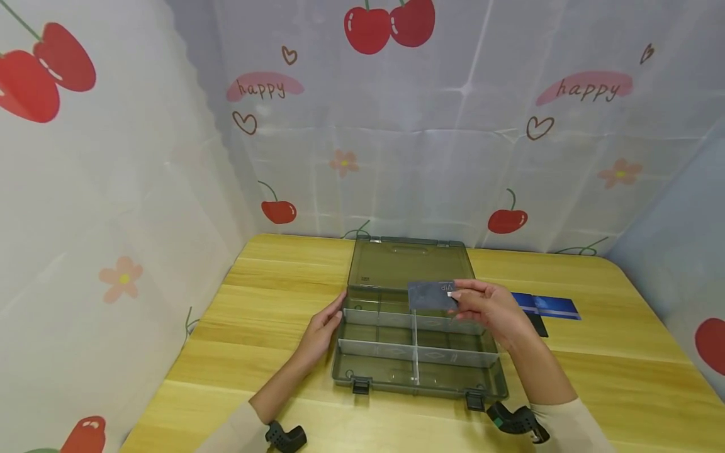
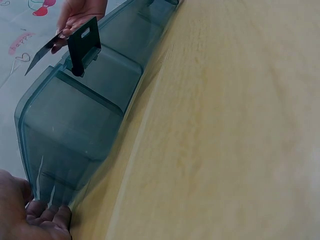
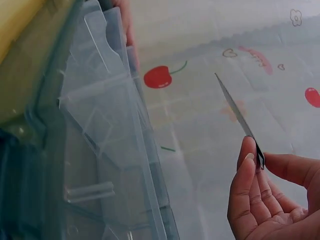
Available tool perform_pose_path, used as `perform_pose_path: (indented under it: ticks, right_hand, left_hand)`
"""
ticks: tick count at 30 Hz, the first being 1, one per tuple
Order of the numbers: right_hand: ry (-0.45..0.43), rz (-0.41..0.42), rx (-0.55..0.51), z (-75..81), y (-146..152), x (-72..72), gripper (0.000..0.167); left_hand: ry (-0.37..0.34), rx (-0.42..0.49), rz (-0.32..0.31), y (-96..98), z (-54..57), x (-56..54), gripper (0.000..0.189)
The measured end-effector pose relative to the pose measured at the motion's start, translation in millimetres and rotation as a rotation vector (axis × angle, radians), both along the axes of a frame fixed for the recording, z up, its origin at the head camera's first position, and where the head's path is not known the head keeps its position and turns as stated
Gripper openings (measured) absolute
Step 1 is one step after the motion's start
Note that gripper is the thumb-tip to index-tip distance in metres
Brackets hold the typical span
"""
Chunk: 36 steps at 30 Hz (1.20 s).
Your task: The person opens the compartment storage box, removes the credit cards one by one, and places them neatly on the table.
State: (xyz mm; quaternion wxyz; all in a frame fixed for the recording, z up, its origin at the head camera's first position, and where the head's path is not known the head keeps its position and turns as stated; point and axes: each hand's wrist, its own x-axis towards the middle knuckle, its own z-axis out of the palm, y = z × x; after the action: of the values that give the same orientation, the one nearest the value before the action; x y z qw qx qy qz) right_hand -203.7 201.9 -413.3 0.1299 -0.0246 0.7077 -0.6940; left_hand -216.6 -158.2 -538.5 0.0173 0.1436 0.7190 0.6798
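Observation:
A dark grey VIP card [image 1: 428,296] is pinched between the thumb and fingers of my right hand [image 1: 491,309], above the back right part of an open divided plastic box [image 1: 416,391]. In the right wrist view the card [image 3: 234,107] shows nearly edge-on, apart from the box's clear dividers [image 3: 112,125]. My left hand [image 1: 317,333] rests against the box's left side. Seen from the left wrist, its fingers [image 2: 49,216] touch the smoky see-through wall. The box's lid [image 1: 410,261] is folded back behind it.
To the right of the box lie blue cards [image 1: 557,307] and a black card [image 1: 538,325], partly hidden by my right hand. Two dark latches [image 1: 361,385] stick out at the box's front. A cherry-printed cloth [image 1: 385,157] surrounds the wooden table [image 1: 283,270].

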Motion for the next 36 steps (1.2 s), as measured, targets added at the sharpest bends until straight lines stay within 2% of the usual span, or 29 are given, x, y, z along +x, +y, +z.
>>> perform_pose_path:
  ticks: [18,21,28,36]
  right_hand:
    - [0.028,-0.082,0.051,6.1,42,-9.0,0.064]
    - [0.03,-0.091,0.027,5.6,49,-9.0,0.057]
    - [0.023,-0.081,-0.07,3.9,64,-10.7,0.017]
    - [0.058,-0.04,-0.121,2.7,77,-13.8,0.016]
  left_hand:
    - [0.001,0.004,-0.007,-0.5,-1.1,-0.4,0.047]
    - [0.002,0.001,-0.009,-0.2,-0.9,0.3,0.047]
    - [-0.003,-0.009,-0.015,-0.3,0.4,1.6,0.048]
    - [-0.003,-0.013,-0.005,-0.1,0.7,1.8,0.048]
